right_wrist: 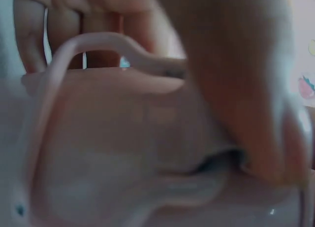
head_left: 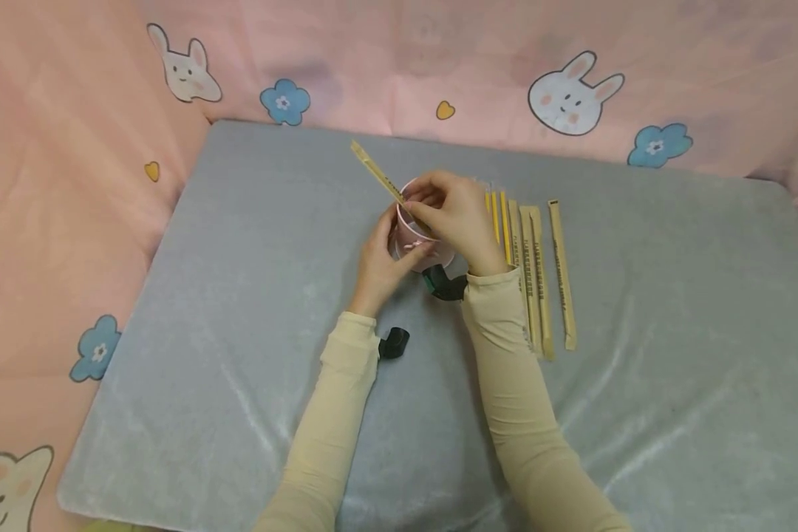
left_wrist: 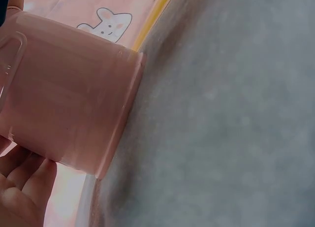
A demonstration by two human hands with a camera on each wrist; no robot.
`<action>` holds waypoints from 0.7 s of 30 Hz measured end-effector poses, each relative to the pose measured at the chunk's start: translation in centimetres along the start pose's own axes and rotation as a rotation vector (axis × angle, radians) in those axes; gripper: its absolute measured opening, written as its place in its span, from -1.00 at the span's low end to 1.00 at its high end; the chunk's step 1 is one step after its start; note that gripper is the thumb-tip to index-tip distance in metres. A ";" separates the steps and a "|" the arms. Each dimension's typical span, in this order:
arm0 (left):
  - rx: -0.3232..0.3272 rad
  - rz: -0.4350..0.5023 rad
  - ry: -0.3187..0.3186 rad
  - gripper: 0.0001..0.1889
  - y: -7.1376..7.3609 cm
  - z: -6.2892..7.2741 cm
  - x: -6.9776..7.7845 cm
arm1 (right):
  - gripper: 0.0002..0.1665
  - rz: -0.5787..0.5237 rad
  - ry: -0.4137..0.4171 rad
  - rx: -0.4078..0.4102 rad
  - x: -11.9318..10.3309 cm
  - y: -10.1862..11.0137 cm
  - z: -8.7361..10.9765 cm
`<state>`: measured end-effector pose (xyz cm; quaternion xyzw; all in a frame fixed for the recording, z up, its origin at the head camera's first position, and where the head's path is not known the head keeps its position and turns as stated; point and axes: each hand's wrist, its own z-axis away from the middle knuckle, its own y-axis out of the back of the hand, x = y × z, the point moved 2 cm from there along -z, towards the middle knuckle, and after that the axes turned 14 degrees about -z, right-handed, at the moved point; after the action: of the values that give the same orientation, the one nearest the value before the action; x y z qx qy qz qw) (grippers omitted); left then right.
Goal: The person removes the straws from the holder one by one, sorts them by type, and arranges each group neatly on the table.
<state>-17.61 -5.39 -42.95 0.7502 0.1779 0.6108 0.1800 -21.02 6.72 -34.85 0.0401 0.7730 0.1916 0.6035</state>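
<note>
A pink plastic cup (head_left: pixel 407 233) with a looped handle (right_wrist: pixel 106 41) is between my hands, near the table's middle. My left hand (head_left: pixel 382 258) grips its side, thumb in front and fingers round the far side. In the left wrist view, the cup (left_wrist: pixel 74 99) lies across the left half, with fingers (left_wrist: pixel 37 182) against its wall. Over the rim, my right hand (head_left: pixel 462 218) pinches a slim, paper-wrapped straw (head_left: pixel 375 170). The straw slants up to the left; its lower end is hidden by the right hand and the cup.
Right of the cup lie several brown paper-wrapped straws (head_left: pixel 540 284) in a row, plus thin yellow sticks (head_left: pixel 505 222) partly behind my right wrist. One wrapped straw (head_left: pixel 561 277) lies apart. Grey cloth covers the table (head_left: pixel 239 295); a pink printed curtain (head_left: pixel 386 66) hangs behind.
</note>
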 end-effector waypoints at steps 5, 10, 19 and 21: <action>0.006 -0.006 0.001 -0.22 0.0 -0.1 0.1 | -0.81 0.081 -0.005 -0.022 0.1 -0.2 -0.2; 0.003 0.020 0.007 -0.22 -0.1 0.0 0.1 | -0.81 0.115 -0.007 -0.035 0.1 -0.4 -0.2; 0.000 0.053 0.011 -0.25 -0.2 -0.1 0.2 | -0.88 0.215 0.018 -0.064 -0.1 -0.5 -0.1; -0.001 0.065 0.012 -0.25 -0.2 -0.1 0.2 | -0.86 0.255 0.029 -0.070 -0.1 -0.5 0.0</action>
<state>-17.65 -5.12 -42.88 0.7519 0.1542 0.6209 0.1594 -20.86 6.23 -34.91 0.1141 0.7631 0.2943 0.5639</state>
